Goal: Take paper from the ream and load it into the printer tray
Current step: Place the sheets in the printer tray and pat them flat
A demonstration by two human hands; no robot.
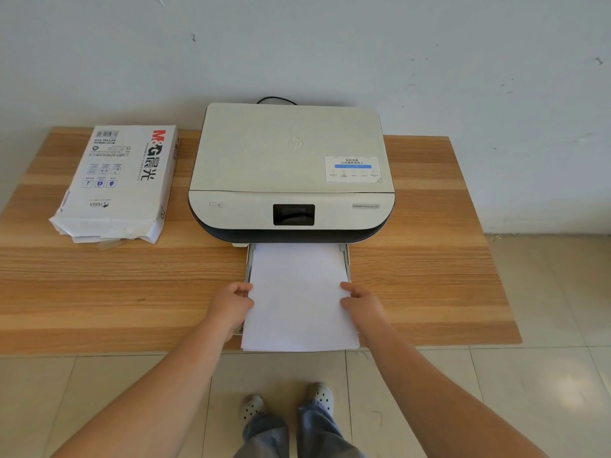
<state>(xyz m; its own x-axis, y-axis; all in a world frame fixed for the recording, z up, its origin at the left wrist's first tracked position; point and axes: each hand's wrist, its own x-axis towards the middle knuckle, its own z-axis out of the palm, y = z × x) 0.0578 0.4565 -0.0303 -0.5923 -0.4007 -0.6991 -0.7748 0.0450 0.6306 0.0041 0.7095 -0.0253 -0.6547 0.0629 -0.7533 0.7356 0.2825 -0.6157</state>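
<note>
Beside the HP printer (291,166) and M&G ream (119,183), left hand (231,304) and right hand (362,304), each grip closed on paper stack (299,299).

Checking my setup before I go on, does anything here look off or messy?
Mostly tidy. The ream has a torn, crumpled near end with sheets poking out, and the paper stack overhangs the table edge.
</note>
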